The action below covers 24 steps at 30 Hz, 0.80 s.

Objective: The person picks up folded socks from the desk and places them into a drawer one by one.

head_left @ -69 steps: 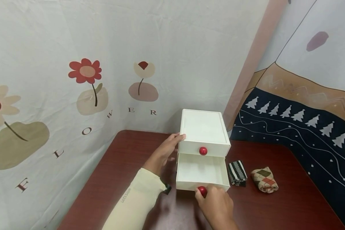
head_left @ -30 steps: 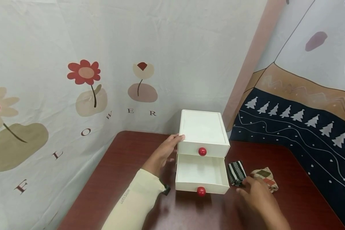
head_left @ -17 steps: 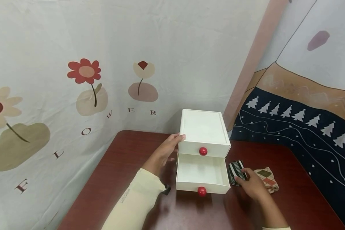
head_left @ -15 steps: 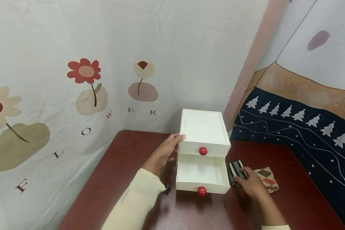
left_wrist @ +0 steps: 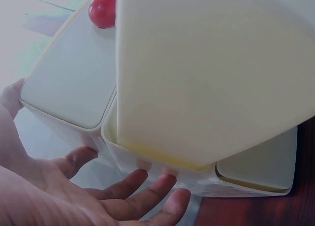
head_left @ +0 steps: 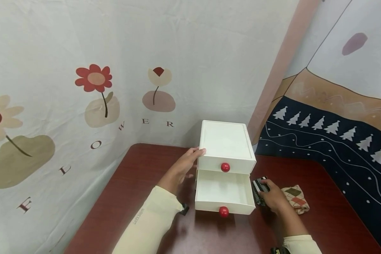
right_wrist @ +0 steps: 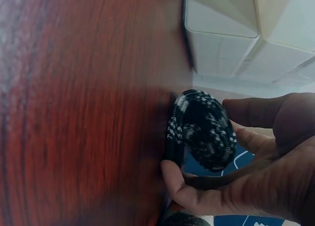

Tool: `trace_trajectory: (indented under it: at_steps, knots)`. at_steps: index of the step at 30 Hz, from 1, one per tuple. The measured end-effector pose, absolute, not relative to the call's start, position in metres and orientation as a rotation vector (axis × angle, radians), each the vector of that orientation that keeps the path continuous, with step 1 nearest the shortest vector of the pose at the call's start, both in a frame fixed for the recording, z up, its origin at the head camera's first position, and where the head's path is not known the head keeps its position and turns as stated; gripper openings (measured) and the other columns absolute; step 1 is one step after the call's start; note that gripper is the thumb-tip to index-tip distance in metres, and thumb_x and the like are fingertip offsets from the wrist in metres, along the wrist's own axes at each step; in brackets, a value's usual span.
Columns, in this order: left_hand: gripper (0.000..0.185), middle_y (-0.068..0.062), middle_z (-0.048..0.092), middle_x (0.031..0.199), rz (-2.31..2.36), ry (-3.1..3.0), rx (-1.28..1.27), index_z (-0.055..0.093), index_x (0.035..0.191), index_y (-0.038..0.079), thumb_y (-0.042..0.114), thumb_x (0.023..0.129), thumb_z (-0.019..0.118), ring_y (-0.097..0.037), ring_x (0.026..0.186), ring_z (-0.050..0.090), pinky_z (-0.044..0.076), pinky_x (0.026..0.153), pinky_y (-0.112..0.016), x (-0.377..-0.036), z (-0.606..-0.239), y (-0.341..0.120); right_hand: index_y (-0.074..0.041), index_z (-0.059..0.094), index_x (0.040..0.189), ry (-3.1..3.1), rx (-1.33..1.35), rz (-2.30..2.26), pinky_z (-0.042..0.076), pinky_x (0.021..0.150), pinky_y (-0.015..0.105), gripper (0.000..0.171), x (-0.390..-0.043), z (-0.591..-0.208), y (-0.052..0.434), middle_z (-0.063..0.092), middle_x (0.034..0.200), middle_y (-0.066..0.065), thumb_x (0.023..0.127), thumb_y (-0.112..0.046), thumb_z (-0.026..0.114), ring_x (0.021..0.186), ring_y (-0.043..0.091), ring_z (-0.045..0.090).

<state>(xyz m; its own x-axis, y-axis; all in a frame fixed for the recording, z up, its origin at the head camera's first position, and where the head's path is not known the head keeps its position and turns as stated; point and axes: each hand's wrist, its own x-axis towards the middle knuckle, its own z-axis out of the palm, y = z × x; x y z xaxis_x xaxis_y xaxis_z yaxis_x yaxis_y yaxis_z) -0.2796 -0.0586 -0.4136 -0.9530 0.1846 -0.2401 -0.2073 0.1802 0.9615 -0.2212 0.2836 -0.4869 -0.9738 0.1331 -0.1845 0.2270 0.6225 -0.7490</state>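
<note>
A small white drawer unit (head_left: 227,139) stands on the table with a lower drawer (head_left: 209,206) pulled out, its inside bare. My left hand (head_left: 185,164) rests against the unit's left side, thumb on the top edge; in the left wrist view its fingers (left_wrist: 162,184) lie fairly straight along the side wall. To the right of the unit, my right hand (head_left: 276,197) grips a rolled pair of black-and-white patterned socks (right_wrist: 209,130) between thumb and fingers. The bundle is low, close over the tabletop. Part of it is hidden behind the fingers in the head view.
Beside the right hand lies a second rolled bundle with an argyle pattern (head_left: 296,199). Red round knobs (head_left: 223,211) stick out from the drawer fronts. A printed cloth wall (head_left: 216,53) stands close behind the dark red table (head_left: 136,165).
My right hand has let go of the pulled-out drawer's knob, moved right to the black-and-white socks and taken hold of them. The left hand stays on the unit.
</note>
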Motion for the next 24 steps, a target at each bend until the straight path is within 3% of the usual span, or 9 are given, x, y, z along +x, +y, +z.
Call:
trace_trajectory:
  at_steps: [5,13,24]
  knots:
    - [0.081,-0.009,0.052,0.165,1.820,2.168,-0.002,0.044,0.165,0.030,0.071,0.098,0.064,-0.039,0.143,0.057,0.046,0.107,-0.065,-0.280,-0.413,-0.059,0.002,0.048,0.154,2.723,0.343,-1.263,0.054,0.067,0.035,0.053,-0.228,-0.489,0.282,0.046,0.134,0.045,0.101,0.004,0.057,0.094,0.039,0.059]
    - [0.081,-0.010,0.050,0.167,1.822,2.166,0.004,0.044,0.165,0.030,0.070,0.098,0.064,-0.039,0.144,0.057,0.044,0.110,-0.068,-0.279,-0.413,-0.060,0.001,0.057,0.150,2.749,0.361,-1.208,0.051,0.070,0.032,0.053,-0.234,-0.488,0.279,0.034,0.132,0.043,0.097,0.002,0.061,0.099,0.044,0.052]
    - [0.083,-0.010,0.051,0.165,1.822,2.170,0.013,0.043,0.166,0.028,0.071,0.098,0.064,-0.039,0.142,0.056,0.043,0.112,-0.069,-0.278,-0.413,-0.060,0.004,0.062,0.144,2.796,0.349,-1.233,0.047,0.071,0.030,0.055,-0.235,-0.489,0.272,0.033,0.136,0.045,0.089,0.006,0.064,0.100,0.045,0.052]
